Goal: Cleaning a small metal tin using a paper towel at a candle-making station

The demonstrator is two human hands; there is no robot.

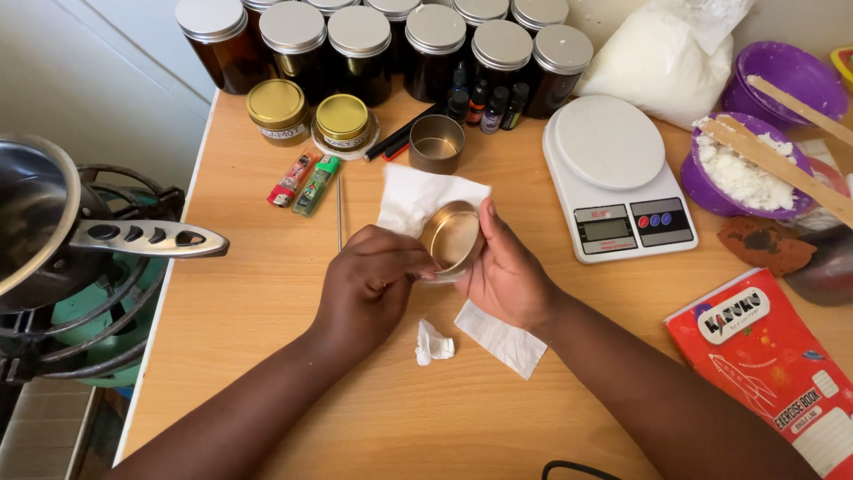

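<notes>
While the small gold tin (pixel 451 236) is cupped on its side in the right hand (pixel 505 277), fingers closed round its far rim, the left hand (pixel 371 284) is pinched shut at its near rim on something too small to be made out. The tin is judged best kept tilted and steady so the inside is reached evenly. Beneath the grip a white tissue (pixel 418 197) is spread on the wooden table (pixel 267 293); a crumpled scrap (pixel 434 344) lies just below. Beyond the grip a second tin (pixel 436 142) and dark jars (pixel 359 52) are ranged; right of it, a kitchen scale (pixel 615 173).
</notes>
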